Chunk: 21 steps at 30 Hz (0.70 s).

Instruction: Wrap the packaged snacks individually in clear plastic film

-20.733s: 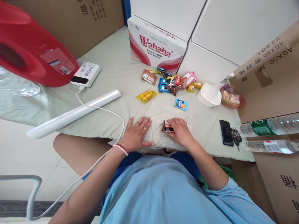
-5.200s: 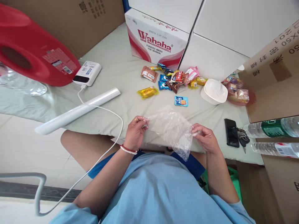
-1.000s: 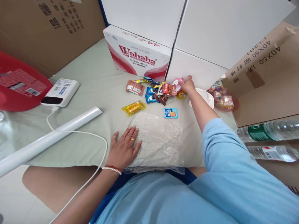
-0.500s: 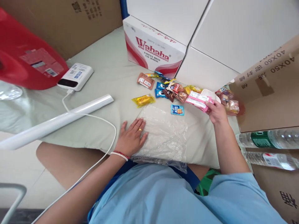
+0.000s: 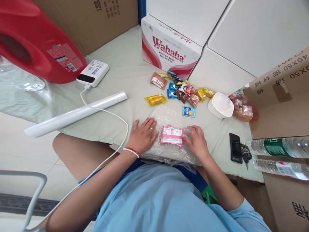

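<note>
A clear plastic bag [image 5: 166, 112] is spread on the cloth in front of me. Two pink-and-white snack packets [image 5: 172, 136], one partly over the other, lie on it. My left hand [image 5: 143, 136] rests flat at the bag's left edge, fingers spread. At the packets' right end is my right hand [image 5: 196, 140], its fingers apart and the thumb close to or touching the packet edge. Above the bag lie a small blue packet [image 5: 189, 111], a yellow-wrapped snack [image 5: 156, 100] and a pile of wrapped snacks [image 5: 187, 91].
A white tub [image 5: 220, 105] stands beside a reddish bowl of snacks [image 5: 242, 108]. A phone [image 5: 235, 148] and keys [image 5: 246, 153] lie right, near two water bottles [image 5: 277, 146]. Leftward are a white roll [image 5: 77, 114], a cabled white device [image 5: 93, 74] and a red jug [image 5: 43, 42]. A Wahaba-style carton [image 5: 169, 48] stands behind.
My right hand has moved from beside the white tub down and left. The pink-and-white packets it held now lie on the clear bag, and its fingers have loosened. The left hand stays flat.
</note>
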Each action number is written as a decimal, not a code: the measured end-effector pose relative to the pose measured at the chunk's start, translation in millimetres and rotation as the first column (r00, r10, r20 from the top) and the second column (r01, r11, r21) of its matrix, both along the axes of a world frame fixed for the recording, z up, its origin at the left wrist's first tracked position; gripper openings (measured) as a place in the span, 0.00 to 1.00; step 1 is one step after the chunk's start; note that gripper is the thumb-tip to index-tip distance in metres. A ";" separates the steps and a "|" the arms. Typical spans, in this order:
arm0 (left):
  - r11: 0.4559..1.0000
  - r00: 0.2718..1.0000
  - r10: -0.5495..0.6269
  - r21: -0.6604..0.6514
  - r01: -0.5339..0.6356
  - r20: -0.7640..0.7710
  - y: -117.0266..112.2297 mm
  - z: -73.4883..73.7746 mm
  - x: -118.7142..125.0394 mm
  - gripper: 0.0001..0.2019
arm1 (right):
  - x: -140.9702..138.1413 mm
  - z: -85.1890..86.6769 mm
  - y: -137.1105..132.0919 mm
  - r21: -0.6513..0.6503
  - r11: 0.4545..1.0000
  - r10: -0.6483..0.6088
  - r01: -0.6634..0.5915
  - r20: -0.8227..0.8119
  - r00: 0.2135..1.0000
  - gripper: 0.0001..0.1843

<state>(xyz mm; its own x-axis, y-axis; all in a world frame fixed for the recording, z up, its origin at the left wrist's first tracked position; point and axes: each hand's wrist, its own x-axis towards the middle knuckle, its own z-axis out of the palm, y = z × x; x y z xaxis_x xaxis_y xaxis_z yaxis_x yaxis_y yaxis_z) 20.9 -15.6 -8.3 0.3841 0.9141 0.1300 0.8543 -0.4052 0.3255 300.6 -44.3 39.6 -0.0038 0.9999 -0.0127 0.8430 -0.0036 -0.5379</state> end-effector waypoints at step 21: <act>1.000 0.999 0.000 0.020 -0.001 0.041 -0.7 -3.5 -1.3 0.28 | -32.8 -16.3 1.6 0.070 0.946 0.293 -0.316 0.230 0.928 0.39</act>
<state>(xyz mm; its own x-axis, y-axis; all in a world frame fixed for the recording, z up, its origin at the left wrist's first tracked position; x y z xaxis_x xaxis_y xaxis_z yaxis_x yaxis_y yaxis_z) 19.6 -16.3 -11.8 0.3774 0.9114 0.1639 0.8409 -0.4114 0.3517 267.8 -42.7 23.3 -0.3171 0.9467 0.0572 0.8893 0.3178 -0.3290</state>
